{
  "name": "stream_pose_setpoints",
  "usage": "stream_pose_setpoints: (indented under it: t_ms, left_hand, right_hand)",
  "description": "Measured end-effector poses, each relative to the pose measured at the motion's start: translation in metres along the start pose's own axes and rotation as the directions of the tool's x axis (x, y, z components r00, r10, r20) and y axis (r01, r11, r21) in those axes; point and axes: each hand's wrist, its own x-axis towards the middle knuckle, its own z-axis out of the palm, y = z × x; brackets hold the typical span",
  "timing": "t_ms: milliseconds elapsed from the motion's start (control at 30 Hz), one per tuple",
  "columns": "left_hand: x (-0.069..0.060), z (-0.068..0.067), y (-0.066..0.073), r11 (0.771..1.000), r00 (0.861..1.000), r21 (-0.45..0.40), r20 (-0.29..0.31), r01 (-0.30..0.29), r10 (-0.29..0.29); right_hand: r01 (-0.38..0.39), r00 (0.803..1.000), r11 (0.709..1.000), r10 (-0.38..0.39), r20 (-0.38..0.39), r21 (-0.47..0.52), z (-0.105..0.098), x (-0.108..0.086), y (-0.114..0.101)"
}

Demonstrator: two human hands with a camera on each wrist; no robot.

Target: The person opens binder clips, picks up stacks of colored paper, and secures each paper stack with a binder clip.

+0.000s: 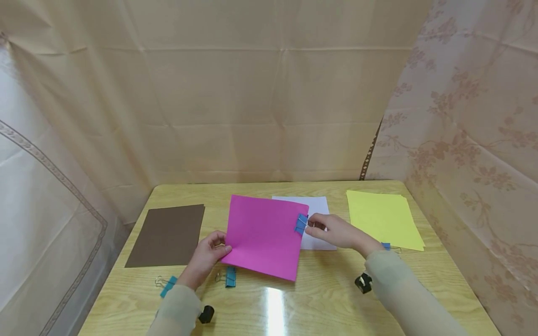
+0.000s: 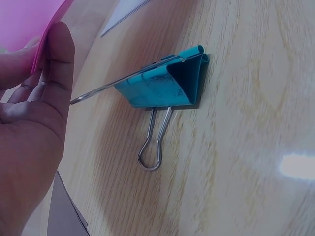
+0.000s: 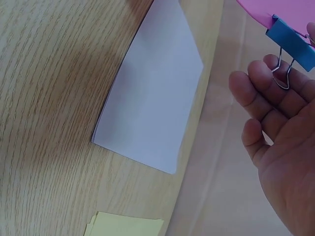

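Note:
A pink sheet of paper (image 1: 262, 235), perhaps more than one layer, is held up above the table, tilted. My left hand (image 1: 208, 254) pinches its lower left corner between thumb and fingers. A blue binder clip (image 1: 301, 223) sits on the sheet's right edge. My right hand (image 1: 336, 229) holds that clip by its wire handles, and in the right wrist view the fingers (image 3: 266, 91) lie against one handle. Just under the left hand, a teal binder clip (image 2: 157, 81) rests on the table with its handles spread.
On the wooden table (image 1: 319, 298) lie brown paper (image 1: 168, 235) at left, white paper (image 1: 319, 240) behind the pink sheet, and yellow paper (image 1: 382, 219) at right. Another teal clip (image 1: 168, 286) is beside the left wrist. A blue clip (image 1: 385, 246) shows partly behind the right forearm. Curtains hang around.

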Motion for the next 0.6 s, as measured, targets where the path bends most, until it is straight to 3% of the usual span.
stream_pose_setpoints:
  t_ms: [600]
  left_hand:
    - [0.0024,0.0001,-0.0012,1.0,1.0,-0.029,-0.005,0.008,-0.008]
  right_hand:
    - [-0.017,0.999,0.999,0.019,-0.04,0.042,0.0017,0.0045,0.0043]
